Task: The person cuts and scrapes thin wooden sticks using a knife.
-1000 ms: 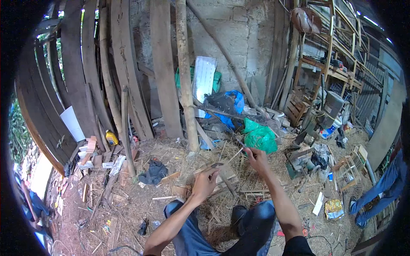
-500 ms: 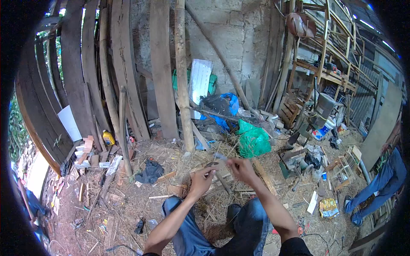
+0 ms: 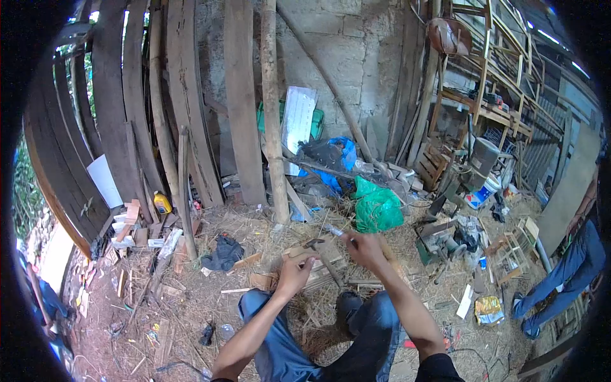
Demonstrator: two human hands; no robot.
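Observation:
My left hand (image 3: 296,268) is closed, fingertips pinched together, on something too small to make out. Just above its fingers lies the dark head of a hammer-like tool (image 3: 314,243), whose handle slants down to the right between my knees. My right hand (image 3: 364,249) is closed around a thin, pale tool (image 3: 333,230) that points up and to the left. The two hands are apart, over straw and thin wood pieces in front of my knees.
A green plastic bag (image 3: 377,207) lies beyond my right hand. A wooden post (image 3: 274,127) rises ahead. A dark cloth (image 3: 223,254) is on the ground at left. Another person's legs (image 3: 566,274) stand at far right. Wood scraps and a yellow wrapper (image 3: 488,310) litter the ground.
My right hand has come left and lower since a second ago, nearer my left hand, with the pale tool still in it. The view has shifted slightly.

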